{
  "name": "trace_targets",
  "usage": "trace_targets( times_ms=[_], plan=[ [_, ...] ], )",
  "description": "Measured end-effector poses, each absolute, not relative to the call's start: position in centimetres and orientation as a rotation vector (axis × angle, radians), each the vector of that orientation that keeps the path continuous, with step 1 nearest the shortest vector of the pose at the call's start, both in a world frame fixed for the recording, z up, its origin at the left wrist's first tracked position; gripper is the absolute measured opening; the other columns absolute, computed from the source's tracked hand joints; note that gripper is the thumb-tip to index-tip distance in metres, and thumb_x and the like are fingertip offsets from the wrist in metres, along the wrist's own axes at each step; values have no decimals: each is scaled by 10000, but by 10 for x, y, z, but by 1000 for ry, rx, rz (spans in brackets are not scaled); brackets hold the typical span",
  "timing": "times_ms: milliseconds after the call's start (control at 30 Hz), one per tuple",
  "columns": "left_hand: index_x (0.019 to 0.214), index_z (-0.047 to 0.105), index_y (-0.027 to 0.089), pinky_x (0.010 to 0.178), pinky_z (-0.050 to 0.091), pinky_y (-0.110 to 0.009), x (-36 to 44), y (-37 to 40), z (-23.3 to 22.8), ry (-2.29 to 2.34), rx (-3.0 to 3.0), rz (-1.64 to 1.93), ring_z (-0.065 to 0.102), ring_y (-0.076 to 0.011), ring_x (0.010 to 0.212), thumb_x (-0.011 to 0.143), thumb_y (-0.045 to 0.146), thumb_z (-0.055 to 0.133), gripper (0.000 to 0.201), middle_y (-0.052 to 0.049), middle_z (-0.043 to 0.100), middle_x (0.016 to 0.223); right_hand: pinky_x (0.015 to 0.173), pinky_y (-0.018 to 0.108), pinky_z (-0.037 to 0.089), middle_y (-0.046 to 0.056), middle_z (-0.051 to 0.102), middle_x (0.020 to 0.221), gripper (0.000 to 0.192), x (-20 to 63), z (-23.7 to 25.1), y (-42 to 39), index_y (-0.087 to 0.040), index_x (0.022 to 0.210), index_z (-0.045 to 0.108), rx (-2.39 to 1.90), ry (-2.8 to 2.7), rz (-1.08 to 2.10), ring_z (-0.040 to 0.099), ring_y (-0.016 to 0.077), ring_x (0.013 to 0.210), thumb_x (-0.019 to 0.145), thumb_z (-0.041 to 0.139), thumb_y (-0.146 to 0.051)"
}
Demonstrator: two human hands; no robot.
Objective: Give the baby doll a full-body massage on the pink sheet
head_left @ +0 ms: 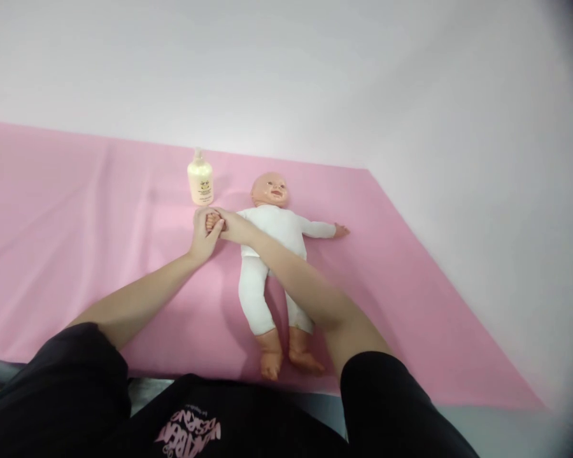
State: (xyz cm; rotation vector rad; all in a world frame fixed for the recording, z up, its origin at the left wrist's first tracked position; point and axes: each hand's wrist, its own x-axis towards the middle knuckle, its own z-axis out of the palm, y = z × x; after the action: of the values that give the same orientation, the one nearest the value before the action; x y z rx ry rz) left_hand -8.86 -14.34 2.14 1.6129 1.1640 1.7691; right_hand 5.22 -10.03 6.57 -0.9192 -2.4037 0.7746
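Illumination is bright and diffuse. A soft shadow lies on the pink cloth-covered surface (pixel 391 286) left of the white-bodied plastic doll (pixel 279 226); its glossy head shows glare spots. The right edge is dark and blurred.

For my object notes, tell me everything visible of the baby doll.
The baby doll lies face up on the pink cloth, feet toward the person. Its bald head, hands and feet look plastic, with shiny patches on the face; the body looks like white fabric. One arm stretches sideways; the other's hand is held between the person's left hand and right hand. The right forearm crosses over it.
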Motion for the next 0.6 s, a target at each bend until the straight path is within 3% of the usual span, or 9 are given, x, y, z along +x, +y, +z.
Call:
trace_targets(
  times_ms=[100,167,300,433,600],
  plan=[
    [1017,618,263,1197,353,-453,-89,-147,22,1163,1738,1763,525,-268,1243,850,525,733,332,-85,586,1195,758,290,483,71,730,928,310,57,64,-104,-114,1117,668,-920,-2443,796,645,200,802,830,689,-230],
    [1054,608,272,1191,376,-458,-88,-149,22,1113,1744,1716,542,-263,1254,901,557,668,329,-92,595,1246,750,288,466,70,721,933,266,63,66,-106,-120,1083,664,-912,-2467,783,632,192,795,856,675,-257],
    [1101,591,280,1126,468,-409,-83,-154,23,938,1650,1601,616,-224,1206,984,576,549,321,-86,640,1275,783,304,470,89,712,1008,263,76,72,-111,-128,1114,626,-911,-2475,789,629,200,850,929,616,-314],
    [1085,608,266,1091,505,-396,-82,-156,25,860,1614,1577,647,-223,1179,972,661,513,422,-95,663,1266,838,324,492,82,693,1038,238,84,71,-115,-164,1085,603,-793,-2440,873,629,207,907,988,551,-375],
    [1049,629,260,1094,514,-399,-82,-156,26,976,1518,1559,649,-225,1193,950,596,600,353,-86,677,1270,870,323,505,46,678,963,310,86,65,-110,-190,1071,609,-750,-2346,971,623,180,876,1056,384,-402]
  ],
)
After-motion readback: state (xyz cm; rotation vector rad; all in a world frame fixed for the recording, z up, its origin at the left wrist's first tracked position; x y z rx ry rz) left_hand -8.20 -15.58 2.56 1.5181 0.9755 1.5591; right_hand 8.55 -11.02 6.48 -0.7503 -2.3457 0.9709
